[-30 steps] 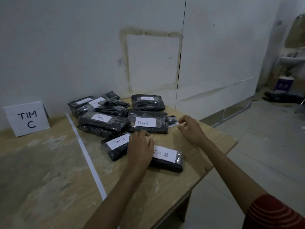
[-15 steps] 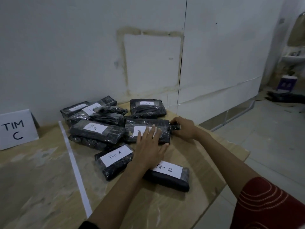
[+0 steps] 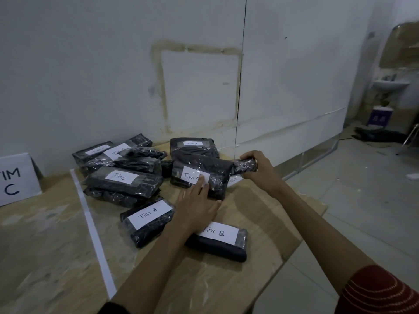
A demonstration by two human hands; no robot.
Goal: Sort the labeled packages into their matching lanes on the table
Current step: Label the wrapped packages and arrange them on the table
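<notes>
While the left hand [image 3: 195, 207] lies flat, steadying the Tim C package [image 3: 217, 171], I see the right hand [image 3: 258, 168] gripping an adjoining small bundle [image 3: 246, 164], likely for removal.

My right sleeve [image 3: 376, 293]: dark red knit, pale dotted curved lines across it. Left sleeve [image 3: 112, 308]: dark, only its edge in view. Forearms bare.

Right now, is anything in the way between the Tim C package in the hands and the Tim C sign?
Yes. The right hand grips the Tim C package and the left hand presses on it. To its left a pile of other packages lies between it and the white tape, with the Tim C sign beyond.
</notes>
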